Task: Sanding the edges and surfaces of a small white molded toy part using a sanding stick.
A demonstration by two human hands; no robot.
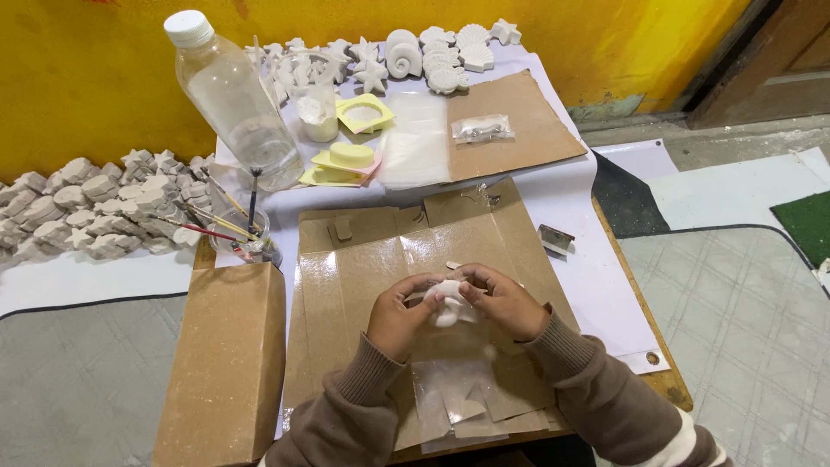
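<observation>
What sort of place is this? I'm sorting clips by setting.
Probably a small home craft workspace for cast plaster figures. Rows of white shell and starfish casts line the yellow wall, yellow moulds sit nearby, paintbrushes stand in a jar, and both hands hold a white cast over flattened cardboard.

A low wooden bench point(670, 389) carries a white sheet point(596, 268), flattened cardboard point(380, 259), a brown box point(226, 363), a clear plastic bottle point(232, 99), a jar of brushes point(242, 233), yellow moulds point(350, 160) and white plaster shell casts point(432, 52).
</observation>
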